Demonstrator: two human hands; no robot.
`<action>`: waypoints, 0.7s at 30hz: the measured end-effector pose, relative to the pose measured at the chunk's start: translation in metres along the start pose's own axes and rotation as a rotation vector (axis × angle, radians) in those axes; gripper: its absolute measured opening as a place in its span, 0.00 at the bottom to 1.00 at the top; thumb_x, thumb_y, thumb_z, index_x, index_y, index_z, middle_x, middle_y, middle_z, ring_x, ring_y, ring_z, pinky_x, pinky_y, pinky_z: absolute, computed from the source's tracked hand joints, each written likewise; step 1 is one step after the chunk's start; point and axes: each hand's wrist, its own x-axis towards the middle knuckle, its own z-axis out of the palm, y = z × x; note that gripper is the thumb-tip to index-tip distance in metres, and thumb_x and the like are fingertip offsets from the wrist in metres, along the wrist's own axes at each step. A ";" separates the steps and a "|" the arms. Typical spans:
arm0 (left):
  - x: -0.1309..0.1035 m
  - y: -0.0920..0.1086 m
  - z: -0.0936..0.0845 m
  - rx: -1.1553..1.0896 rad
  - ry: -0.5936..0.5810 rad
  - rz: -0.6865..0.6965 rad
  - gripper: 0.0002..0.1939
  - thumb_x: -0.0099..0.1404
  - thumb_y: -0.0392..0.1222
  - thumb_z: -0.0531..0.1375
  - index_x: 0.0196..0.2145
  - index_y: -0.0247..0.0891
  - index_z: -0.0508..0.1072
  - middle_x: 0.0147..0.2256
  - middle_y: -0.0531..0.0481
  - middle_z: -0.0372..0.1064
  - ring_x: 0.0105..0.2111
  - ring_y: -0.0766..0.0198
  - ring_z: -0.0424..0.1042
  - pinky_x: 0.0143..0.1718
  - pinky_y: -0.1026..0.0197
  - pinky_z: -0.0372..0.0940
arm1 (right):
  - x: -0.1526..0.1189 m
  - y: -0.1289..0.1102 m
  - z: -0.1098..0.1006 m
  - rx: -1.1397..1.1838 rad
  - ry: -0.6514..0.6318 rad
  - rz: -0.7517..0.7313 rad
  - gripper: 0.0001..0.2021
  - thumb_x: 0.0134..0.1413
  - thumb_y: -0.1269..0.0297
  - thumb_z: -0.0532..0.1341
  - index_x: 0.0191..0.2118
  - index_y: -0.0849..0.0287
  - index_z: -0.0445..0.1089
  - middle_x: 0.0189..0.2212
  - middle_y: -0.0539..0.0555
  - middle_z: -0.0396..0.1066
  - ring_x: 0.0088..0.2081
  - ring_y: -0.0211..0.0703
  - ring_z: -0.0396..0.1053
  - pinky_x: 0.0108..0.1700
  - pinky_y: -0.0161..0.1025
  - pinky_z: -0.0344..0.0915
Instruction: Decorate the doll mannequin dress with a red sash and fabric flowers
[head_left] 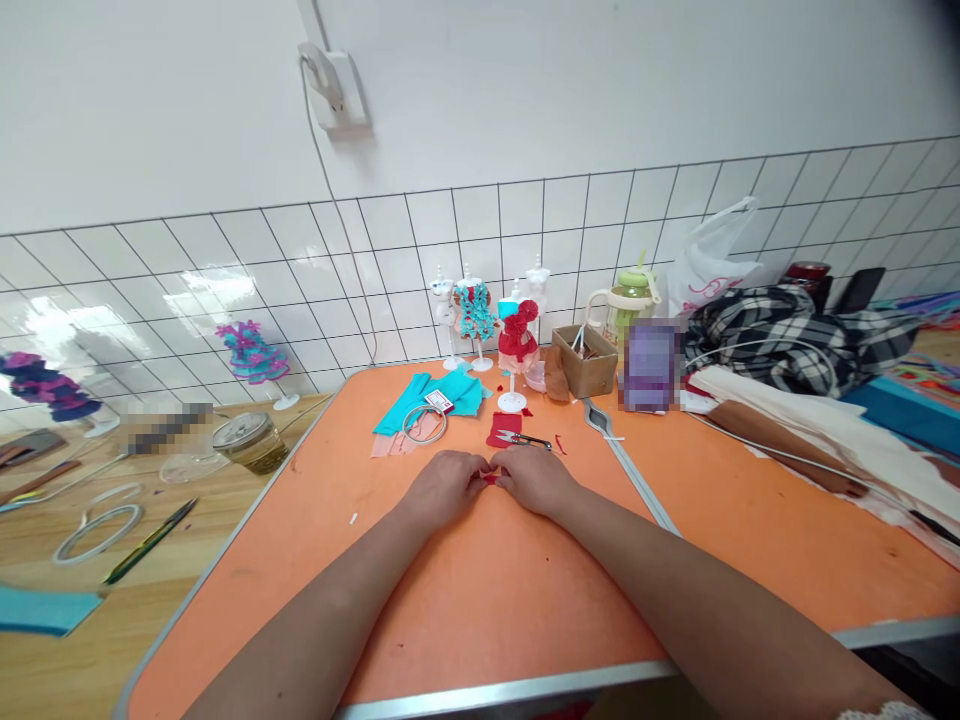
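Near the middle of the orange table (465, 600), my left hand (450, 485) and my right hand (534, 480) meet at the fingertips. Both pinch a small piece of red material (490, 479) between them, mostly covered by the fingers. Just beyond my hands lies a flat red cloth piece (504, 430), with small thread snips (525, 439) resting partly on it. Behind that stands a small white dress form wearing a red and pink dress (517, 340).
Turquoise fabric (405, 402) and a tape roll (424, 425) lie left of the snips. More dress forms (474, 310), a cardboard box (589, 365) and a green-lidded bottle (634, 300) stand at the back. White and brown fabric (795, 440) lies right.
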 end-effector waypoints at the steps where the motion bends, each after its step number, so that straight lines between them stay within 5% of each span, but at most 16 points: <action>1: 0.000 0.000 0.000 -0.003 -0.004 -0.003 0.11 0.63 0.37 0.53 0.35 0.41 0.75 0.32 0.49 0.74 0.33 0.61 0.71 0.33 0.62 0.61 | 0.000 0.000 0.001 -0.003 0.001 -0.007 0.10 0.56 0.61 0.56 0.41 0.51 0.71 0.37 0.51 0.72 0.40 0.42 0.67 0.33 0.34 0.54; 8: -0.001 0.007 -0.001 0.035 0.030 0.038 0.10 0.59 0.35 0.53 0.32 0.39 0.74 0.33 0.48 0.71 0.35 0.60 0.69 0.38 0.60 0.61 | -0.002 -0.004 0.003 -0.067 0.071 -0.062 0.09 0.54 0.67 0.54 0.34 0.55 0.72 0.34 0.53 0.70 0.39 0.43 0.64 0.36 0.35 0.56; 14: -0.005 0.012 -0.003 0.012 0.089 0.037 0.09 0.59 0.43 0.56 0.37 0.42 0.73 0.38 0.49 0.71 0.42 0.56 0.67 0.56 0.46 0.50 | -0.003 -0.003 -0.004 -0.081 0.109 -0.088 0.06 0.53 0.68 0.56 0.34 0.57 0.71 0.36 0.53 0.68 0.41 0.42 0.63 0.40 0.36 0.57; 21: -0.005 0.012 -0.005 -0.034 0.142 0.004 0.07 0.60 0.43 0.56 0.32 0.42 0.74 0.35 0.50 0.72 0.41 0.58 0.67 0.56 0.46 0.49 | -0.004 -0.006 -0.008 -0.077 0.095 -0.124 0.07 0.54 0.67 0.55 0.35 0.57 0.70 0.36 0.53 0.69 0.40 0.42 0.64 0.39 0.36 0.57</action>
